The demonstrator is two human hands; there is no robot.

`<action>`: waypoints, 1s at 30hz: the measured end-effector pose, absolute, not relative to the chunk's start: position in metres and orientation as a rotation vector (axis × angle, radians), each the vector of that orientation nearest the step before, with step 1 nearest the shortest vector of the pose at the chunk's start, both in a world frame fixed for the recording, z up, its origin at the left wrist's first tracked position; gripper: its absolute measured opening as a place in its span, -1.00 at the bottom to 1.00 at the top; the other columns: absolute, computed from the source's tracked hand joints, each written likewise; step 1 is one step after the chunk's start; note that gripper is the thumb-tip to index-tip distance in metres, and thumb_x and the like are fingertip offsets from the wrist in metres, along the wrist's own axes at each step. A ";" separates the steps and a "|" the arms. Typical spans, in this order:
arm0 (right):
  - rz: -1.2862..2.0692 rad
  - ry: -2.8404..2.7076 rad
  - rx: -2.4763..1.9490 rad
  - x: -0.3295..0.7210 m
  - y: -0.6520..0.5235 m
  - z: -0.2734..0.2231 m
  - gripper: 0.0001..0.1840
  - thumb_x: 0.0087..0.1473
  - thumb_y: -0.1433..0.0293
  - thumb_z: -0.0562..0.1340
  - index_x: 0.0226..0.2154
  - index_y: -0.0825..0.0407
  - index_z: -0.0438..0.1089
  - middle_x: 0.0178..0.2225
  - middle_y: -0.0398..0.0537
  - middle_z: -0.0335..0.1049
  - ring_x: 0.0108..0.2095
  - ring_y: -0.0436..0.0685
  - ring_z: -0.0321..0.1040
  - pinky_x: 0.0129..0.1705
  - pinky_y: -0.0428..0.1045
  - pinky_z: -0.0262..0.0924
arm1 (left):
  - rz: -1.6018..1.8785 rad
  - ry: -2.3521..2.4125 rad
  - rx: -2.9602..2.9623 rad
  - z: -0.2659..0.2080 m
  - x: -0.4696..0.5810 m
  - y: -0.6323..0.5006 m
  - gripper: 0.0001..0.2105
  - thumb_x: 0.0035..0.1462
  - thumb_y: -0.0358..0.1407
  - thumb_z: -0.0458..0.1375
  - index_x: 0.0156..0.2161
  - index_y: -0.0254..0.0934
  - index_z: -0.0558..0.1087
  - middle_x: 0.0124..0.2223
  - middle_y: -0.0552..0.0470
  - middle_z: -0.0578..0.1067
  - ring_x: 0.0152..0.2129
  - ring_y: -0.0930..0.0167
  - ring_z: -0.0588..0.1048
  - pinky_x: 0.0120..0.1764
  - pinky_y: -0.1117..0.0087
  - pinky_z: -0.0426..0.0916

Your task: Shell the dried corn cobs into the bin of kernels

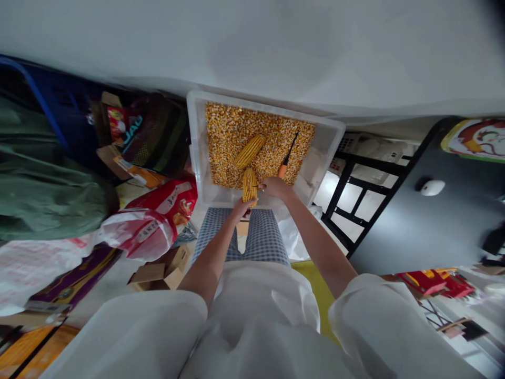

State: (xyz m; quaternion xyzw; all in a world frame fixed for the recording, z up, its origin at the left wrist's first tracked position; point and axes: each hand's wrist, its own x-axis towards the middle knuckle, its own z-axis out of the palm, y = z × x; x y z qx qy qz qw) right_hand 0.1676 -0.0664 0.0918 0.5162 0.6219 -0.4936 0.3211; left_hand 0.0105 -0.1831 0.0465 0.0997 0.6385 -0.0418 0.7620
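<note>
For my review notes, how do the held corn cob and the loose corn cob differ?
The held corn cob is in the left hand; the loose corn cob lies on the corn kernels. The held corn cob points nearly straight ahead, while the loose corn cob slants, its far end to the right. Both are yellow and bear kernels.

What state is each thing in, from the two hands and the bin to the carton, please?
Left hand: closed on the held cob's near end
Right hand: beside that cob, grip unclear
Held cob: kernels on it, amount stripped unclear
Other cob: lying on the kernels
Kernels: loose, spread in the bin
Tool: lying on the kernels
Bin: open-topped
Carton: flaps open
</note>
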 end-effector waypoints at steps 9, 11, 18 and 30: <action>-1.295 1.616 1.310 0.168 -0.061 0.086 -0.67 0.15 0.36 0.09 -0.24 0.16 0.54 -0.24 0.21 0.51 -0.23 0.23 0.43 -0.22 -0.02 0.21 | -0.010 1.375 0.256 0.037 0.010 -0.191 -0.59 -0.06 0.05 0.22 -0.31 -0.23 0.27 -0.74 0.21 0.23 -0.85 0.54 0.16 -0.73 0.54 0.02; -1.291 1.606 1.314 0.169 -0.061 0.086 -0.65 0.16 0.34 0.09 -0.23 0.16 0.54 -0.24 0.22 0.51 -0.23 0.24 0.43 -0.22 -0.02 0.21 | -0.018 1.379 0.255 0.038 0.010 -0.191 -0.59 -0.06 0.05 0.21 -0.30 -0.23 0.28 -0.74 0.20 0.23 -0.84 0.54 0.17 -0.72 0.54 0.02; -1.299 1.592 1.323 0.171 -0.062 0.085 -0.65 0.18 0.32 0.09 -0.23 0.16 0.53 -0.21 0.22 0.50 -0.21 0.21 0.43 -0.19 -0.04 0.21 | -0.051 1.395 0.259 0.043 0.010 -0.185 -0.58 -0.06 0.07 0.20 -0.32 -0.25 0.31 -0.75 0.19 0.24 -0.85 0.54 0.17 -0.72 0.54 0.04; -1.216 1.650 1.175 0.166 -0.054 0.086 -0.64 0.15 0.36 0.07 -0.18 0.16 0.51 -0.19 0.21 0.50 -0.19 0.19 0.43 -0.26 -0.09 0.19 | -0.050 1.406 0.247 0.038 0.010 -0.189 -0.58 -0.06 0.06 0.22 -0.31 -0.27 0.32 -0.71 0.17 0.27 -0.84 0.54 0.21 -0.72 0.54 0.06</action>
